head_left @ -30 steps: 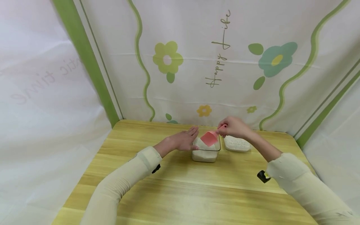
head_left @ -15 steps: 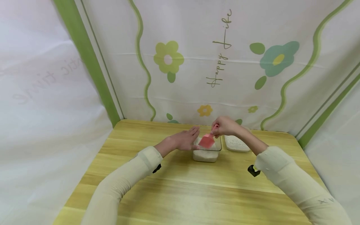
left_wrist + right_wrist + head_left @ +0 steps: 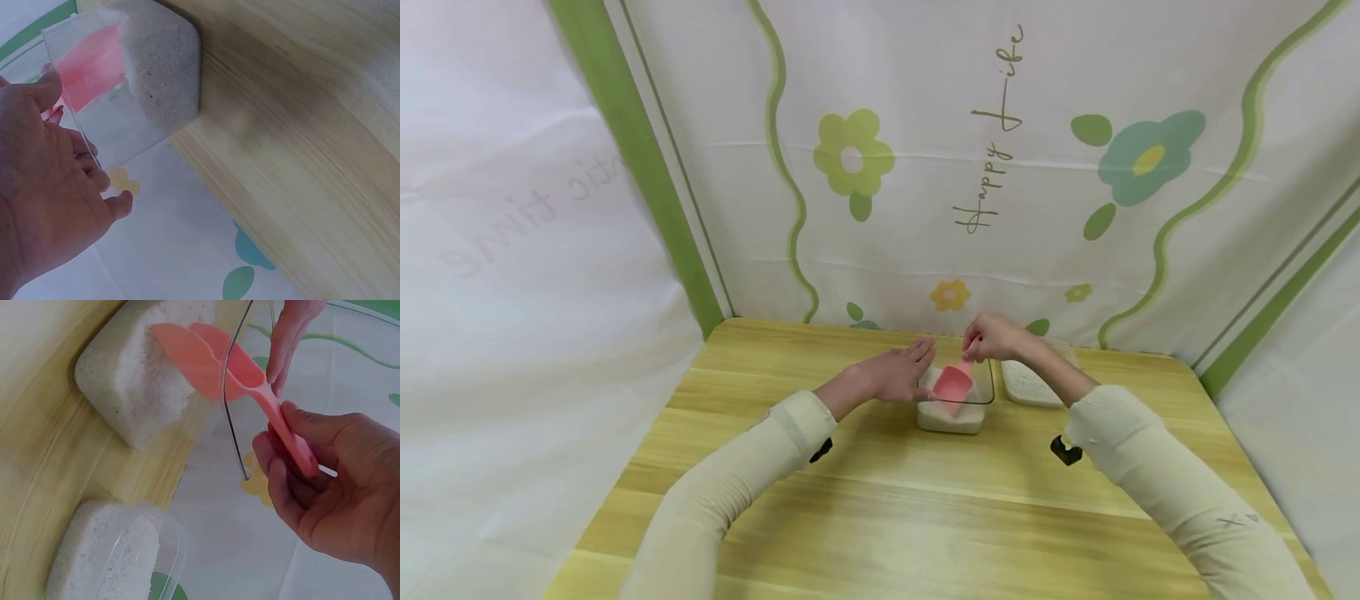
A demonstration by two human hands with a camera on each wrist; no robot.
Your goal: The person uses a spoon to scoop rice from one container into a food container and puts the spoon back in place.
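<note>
A clear square container (image 3: 951, 423) stands on the table, partly filled with white grainy stuff whose kind I cannot tell. My left hand (image 3: 895, 375) rests against its left rim with fingers stretched out; in the left wrist view the fingers (image 3: 94, 178) lie along the rim. Between thumb and fingers, my right hand (image 3: 994, 337) grips the handle of a pink scoop (image 3: 953, 385). The scoop's bowl hangs inside the container, tilted down, its tip at the white stuff (image 3: 150, 369) in the right wrist view.
A second clear container (image 3: 1033, 383) with white stuff stands to the right, partly hidden by the right forearm. The wooden table (image 3: 880, 517) stretches towards me. Behind its far edge hangs a white curtain (image 3: 910, 250) with printed flowers.
My right hand has moved left and turned the scoop, and its bowl has come down from above the container into it. The left hand has stayed at the rim.
</note>
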